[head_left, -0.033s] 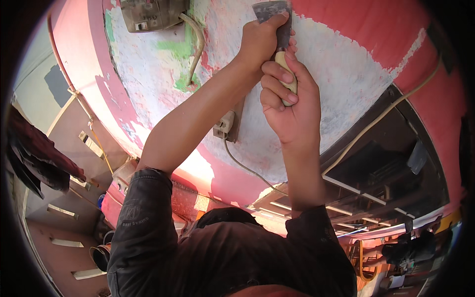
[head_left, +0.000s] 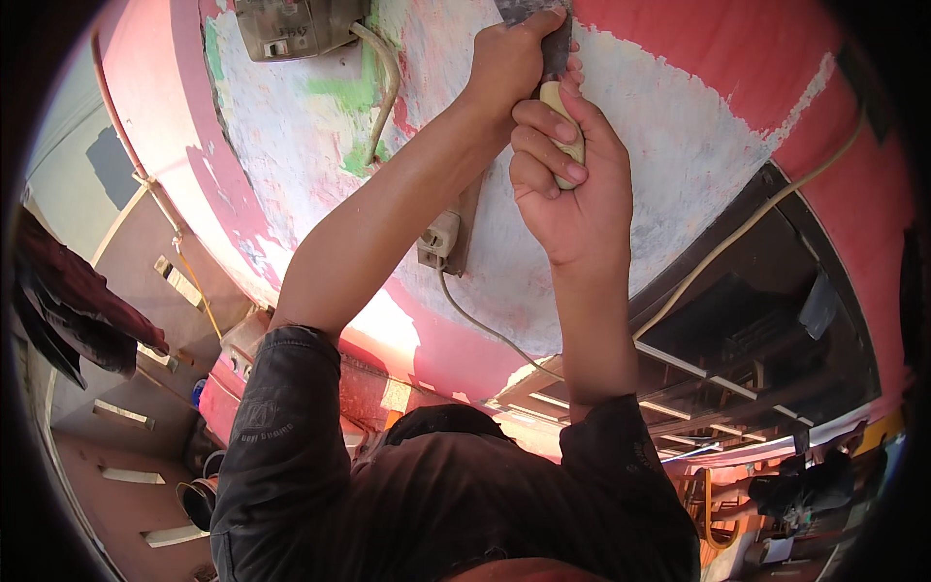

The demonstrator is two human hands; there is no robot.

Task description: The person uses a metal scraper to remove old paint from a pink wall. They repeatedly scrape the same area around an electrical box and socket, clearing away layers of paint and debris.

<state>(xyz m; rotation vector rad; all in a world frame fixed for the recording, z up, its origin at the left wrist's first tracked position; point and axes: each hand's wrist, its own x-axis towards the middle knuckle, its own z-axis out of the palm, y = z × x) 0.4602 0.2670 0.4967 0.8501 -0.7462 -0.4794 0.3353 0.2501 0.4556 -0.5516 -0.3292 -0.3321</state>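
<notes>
Both my arms reach up to a wall whose red paint is partly gone, leaving a rough pale patch. My right hand is wrapped around the pale yellow handle of a paint scraper. Higher up, my left hand grips the scraper's dark, wide blade, thumb lying along its face. The blade's top edge runs close to the upper border of the picture, against the wall. Some fingers of the left hand are hidden behind the blade.
A grey meter box with a thick cable hangs at upper left. Below my left forearm is a wall socket with a cord. A pale cable crosses the dark window at right. Clothes hang far left; a person is at lower right.
Both hands and the scraper have shifted slightly up the wall. The blade's top edge now sits nearer the picture's upper border. My grip looks the same.
</notes>
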